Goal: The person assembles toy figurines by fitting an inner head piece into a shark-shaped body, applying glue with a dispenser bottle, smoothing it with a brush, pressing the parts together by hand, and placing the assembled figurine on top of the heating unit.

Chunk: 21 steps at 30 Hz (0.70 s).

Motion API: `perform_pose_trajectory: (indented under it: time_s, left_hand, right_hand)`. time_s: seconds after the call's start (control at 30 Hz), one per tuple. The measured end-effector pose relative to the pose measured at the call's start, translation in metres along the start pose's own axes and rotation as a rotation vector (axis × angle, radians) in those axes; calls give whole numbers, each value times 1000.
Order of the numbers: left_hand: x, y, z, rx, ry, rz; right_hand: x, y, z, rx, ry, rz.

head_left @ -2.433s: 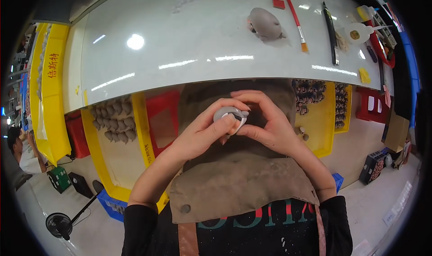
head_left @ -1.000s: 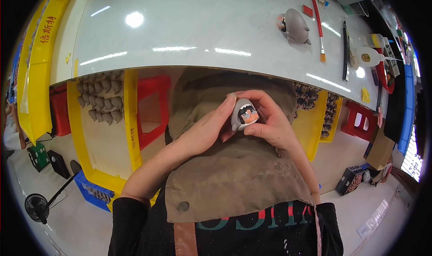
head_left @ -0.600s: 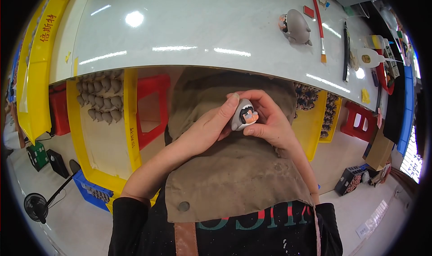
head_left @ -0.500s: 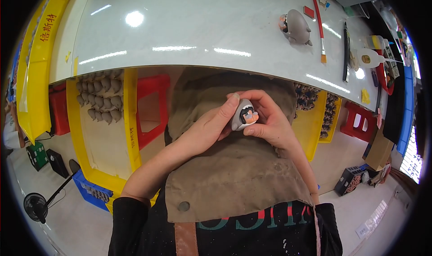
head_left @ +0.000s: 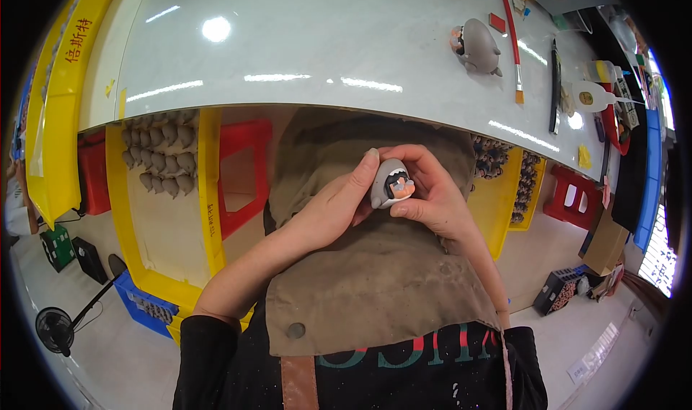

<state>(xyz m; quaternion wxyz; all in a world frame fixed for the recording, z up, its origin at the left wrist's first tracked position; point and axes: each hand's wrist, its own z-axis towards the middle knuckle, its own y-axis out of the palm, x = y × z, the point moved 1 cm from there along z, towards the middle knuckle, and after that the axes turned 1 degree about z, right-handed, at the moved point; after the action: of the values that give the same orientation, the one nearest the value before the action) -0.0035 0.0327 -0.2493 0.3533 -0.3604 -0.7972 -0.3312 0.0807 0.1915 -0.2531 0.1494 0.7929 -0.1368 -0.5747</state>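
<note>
A small grey shark-hood figure with a dark-haired face piece is held between both hands, above the brown apron and just below the table's front edge. My left hand is closed around its left side, thumb at the top. My right hand wraps round the other side, with the thumb under the face. The face side is turned up and to the right. A second, similar grey figure lies on the white table, near a red brush and a small red block.
At the left, a yellow tray holds several grey pieces. Another yellow tray with dark pieces is at the right. A black tool and a white bottle lie right on the table. A red stool stands below.
Earlier my left thumb covered the figure's front; the figure has since been turned so its face shows. The view has also shifted. Over the last half second the hands have barely moved.
</note>
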Motion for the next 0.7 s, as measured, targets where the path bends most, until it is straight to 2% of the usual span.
perform_pose_trajectory:
  time_s: [0.7]
  left_hand:
    - [1, -3, -3, -89, 11, -13]
  right_hand:
    - [4, 3, 1, 45, 62, 11]
